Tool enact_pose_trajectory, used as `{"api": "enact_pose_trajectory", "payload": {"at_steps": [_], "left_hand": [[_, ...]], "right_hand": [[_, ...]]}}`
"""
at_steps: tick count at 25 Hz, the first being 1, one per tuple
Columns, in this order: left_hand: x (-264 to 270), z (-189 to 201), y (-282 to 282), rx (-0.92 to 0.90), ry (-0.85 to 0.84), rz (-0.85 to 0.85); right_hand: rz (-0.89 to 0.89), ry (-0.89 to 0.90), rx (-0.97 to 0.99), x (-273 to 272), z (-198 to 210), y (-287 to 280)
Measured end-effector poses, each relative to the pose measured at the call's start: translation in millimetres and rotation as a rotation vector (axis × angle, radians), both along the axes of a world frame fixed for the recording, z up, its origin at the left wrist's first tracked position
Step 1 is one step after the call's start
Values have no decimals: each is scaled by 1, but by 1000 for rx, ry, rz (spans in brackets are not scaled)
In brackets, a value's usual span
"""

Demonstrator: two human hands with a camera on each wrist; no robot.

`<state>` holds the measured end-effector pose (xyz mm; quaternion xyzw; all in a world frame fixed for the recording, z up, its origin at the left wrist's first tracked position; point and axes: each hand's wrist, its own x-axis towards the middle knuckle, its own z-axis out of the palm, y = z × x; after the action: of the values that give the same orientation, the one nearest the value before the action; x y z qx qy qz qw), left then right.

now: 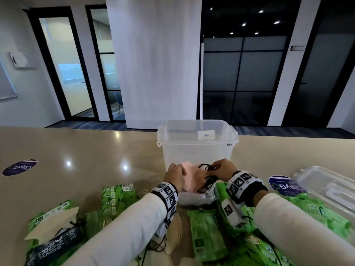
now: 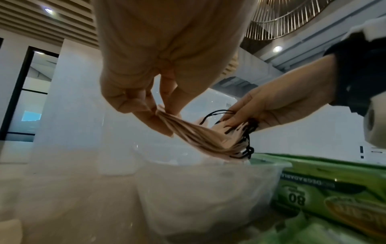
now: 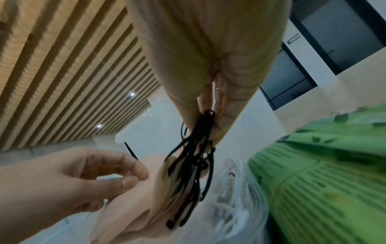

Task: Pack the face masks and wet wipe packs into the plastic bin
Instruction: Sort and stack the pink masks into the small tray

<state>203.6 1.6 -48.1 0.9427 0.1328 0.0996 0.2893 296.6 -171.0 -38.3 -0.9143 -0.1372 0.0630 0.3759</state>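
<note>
A stack of thin pink face masks (image 1: pixel 192 176) with black elastic ear loops (image 1: pixel 208 177) is being held just in front of the clear plastic bin (image 1: pixel 196 144), above a crumpled clear wrapper (image 1: pixel 196 199) lying on the glossy beige worktop (image 1: pixel 80 150). The left hand (image 1: pixel 175 175) is pinching the stack's left edge, thumb against fingers; the right hand (image 1: pixel 223 170) is gripping the bunched loops at the other end. The rectangular bin is standing upright and open. Soft green wet wipe packs (image 1: pixel 208 233) are lying scattered near both forearms, and a clear lid (image 1: pixel 326 186) is resting to the right.
</note>
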Motion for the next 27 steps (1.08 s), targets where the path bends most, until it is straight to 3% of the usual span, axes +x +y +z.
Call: {"api": "enact_pose_trajectory", "payload": {"at_steps": [4, 8, 11, 13, 18, 21, 24, 27], "left_hand": [[12, -15, 1, 239, 170, -5], [14, -21, 2, 447, 245, 18], [11, -22, 2, 509, 159, -55], [10, -24, -1, 477, 93, -205], [9, -30, -1, 366, 534, -432], [6, -26, 7, 527, 635, -528], [-2, -24, 4, 694, 646, -544], [-11, -17, -5, 739, 633, -539]], "right_hand": [[110, -14, -167, 4, -11, 4], [179, -221, -279, 0, -9, 8], [260, -338, -348, -11, -4, 18], [399, -333, -434, -20, -3, 22], [670, -73, -826, -28, -18, 15], [701, -80, -1042, -22, -30, 15], [688, -145, -1088, -24, -40, 23], [616, -219, -1150, -29, -54, 26]]}}
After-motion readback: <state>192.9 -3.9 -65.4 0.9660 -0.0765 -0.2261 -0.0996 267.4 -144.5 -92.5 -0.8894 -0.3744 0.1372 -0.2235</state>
